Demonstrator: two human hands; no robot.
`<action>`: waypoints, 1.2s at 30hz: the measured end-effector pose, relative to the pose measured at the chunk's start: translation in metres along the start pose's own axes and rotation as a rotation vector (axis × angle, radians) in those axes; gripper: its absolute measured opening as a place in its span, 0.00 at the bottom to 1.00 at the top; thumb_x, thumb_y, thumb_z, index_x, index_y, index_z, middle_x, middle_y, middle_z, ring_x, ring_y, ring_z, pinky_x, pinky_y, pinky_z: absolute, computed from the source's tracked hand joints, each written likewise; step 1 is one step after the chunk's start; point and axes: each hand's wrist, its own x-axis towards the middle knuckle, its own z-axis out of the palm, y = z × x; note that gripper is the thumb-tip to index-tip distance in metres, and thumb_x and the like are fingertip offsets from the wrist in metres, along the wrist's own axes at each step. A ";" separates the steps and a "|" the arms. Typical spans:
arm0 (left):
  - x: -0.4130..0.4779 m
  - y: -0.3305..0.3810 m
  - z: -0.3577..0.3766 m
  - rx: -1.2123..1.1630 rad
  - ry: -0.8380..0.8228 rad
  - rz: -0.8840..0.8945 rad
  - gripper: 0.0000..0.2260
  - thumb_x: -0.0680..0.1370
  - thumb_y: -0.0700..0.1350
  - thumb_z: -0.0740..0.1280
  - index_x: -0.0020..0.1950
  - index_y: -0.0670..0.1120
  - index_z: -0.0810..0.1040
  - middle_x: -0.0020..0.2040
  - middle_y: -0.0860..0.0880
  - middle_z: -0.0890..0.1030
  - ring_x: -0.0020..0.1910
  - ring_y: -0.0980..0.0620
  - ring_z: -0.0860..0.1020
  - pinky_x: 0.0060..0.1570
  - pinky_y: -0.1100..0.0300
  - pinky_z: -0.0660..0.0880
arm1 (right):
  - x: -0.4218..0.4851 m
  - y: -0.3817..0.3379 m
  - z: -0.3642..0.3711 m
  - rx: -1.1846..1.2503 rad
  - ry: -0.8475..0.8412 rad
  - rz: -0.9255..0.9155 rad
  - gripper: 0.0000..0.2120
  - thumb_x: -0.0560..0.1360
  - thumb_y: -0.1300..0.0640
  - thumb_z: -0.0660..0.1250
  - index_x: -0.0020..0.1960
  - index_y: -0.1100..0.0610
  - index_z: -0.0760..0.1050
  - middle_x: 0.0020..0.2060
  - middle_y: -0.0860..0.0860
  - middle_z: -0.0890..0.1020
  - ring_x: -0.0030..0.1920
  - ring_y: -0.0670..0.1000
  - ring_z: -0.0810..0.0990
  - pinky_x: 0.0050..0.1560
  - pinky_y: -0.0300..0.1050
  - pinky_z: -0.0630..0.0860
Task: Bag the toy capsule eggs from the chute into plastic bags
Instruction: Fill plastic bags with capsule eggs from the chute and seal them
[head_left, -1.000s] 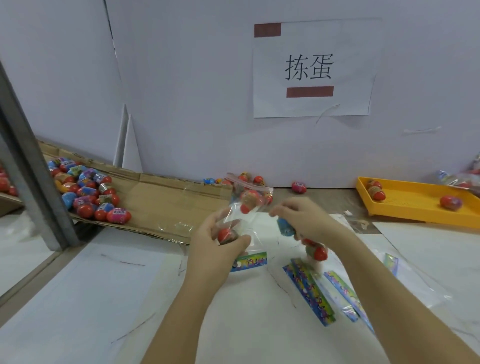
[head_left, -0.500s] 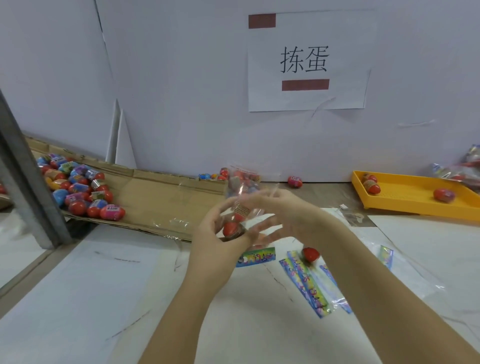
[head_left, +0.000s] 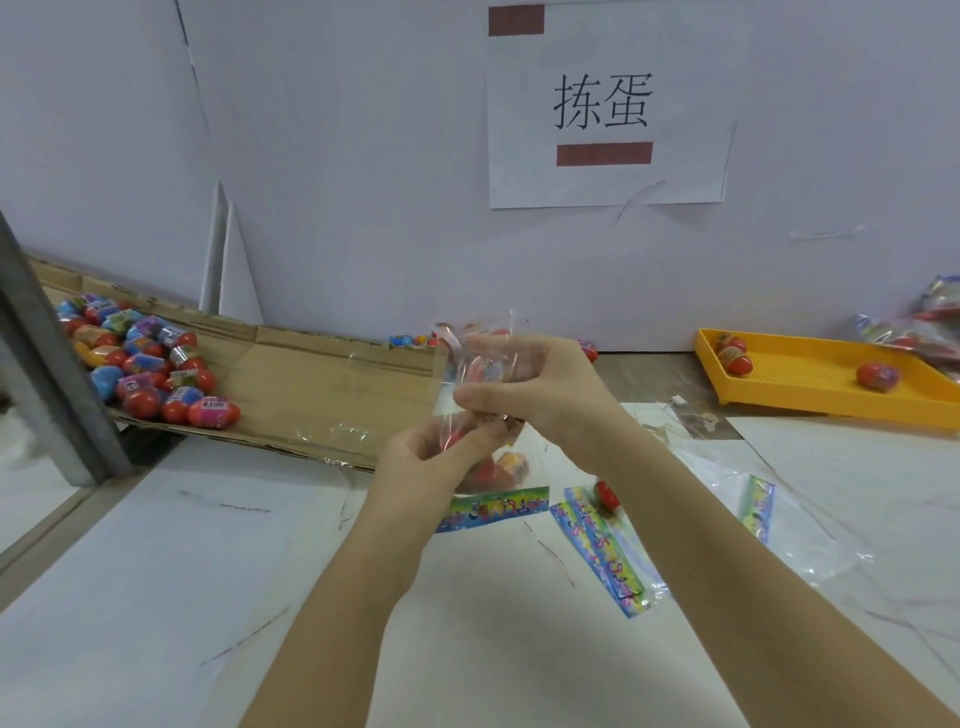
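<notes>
A pale wall (head_left: 337, 156) carries a taped paper sign (head_left: 613, 104); white sheets cover the bench (head_left: 156, 597); a grey metal post (head_left: 47, 364) stands left.

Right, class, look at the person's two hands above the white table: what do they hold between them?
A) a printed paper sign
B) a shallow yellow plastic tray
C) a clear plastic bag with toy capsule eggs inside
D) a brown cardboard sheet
C: the left hand and the right hand both pinch the clear plastic bag, and red and yellow toy capsule eggs show through it.
</notes>
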 end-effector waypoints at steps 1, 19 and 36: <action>0.000 0.000 0.000 -0.019 -0.015 -0.003 0.28 0.54 0.57 0.77 0.50 0.46 0.83 0.41 0.48 0.86 0.38 0.51 0.85 0.37 0.60 0.78 | -0.001 -0.001 0.002 -0.053 0.024 -0.031 0.20 0.66 0.60 0.78 0.57 0.51 0.79 0.34 0.56 0.85 0.35 0.51 0.84 0.38 0.42 0.80; 0.003 0.000 -0.010 -0.121 0.021 0.076 0.29 0.55 0.50 0.78 0.53 0.41 0.83 0.45 0.43 0.86 0.44 0.47 0.85 0.45 0.56 0.81 | 0.002 0.000 -0.005 -0.173 -0.069 -0.149 0.07 0.70 0.63 0.75 0.40 0.52 0.82 0.34 0.47 0.84 0.37 0.43 0.82 0.43 0.36 0.78; 0.011 -0.006 -0.016 -0.184 0.244 0.094 0.09 0.70 0.42 0.76 0.48 0.49 0.81 0.34 0.49 0.83 0.28 0.56 0.80 0.29 0.65 0.77 | 0.003 0.027 -0.030 -0.758 -0.041 -0.005 0.12 0.73 0.48 0.71 0.55 0.50 0.79 0.42 0.43 0.82 0.40 0.43 0.79 0.39 0.34 0.72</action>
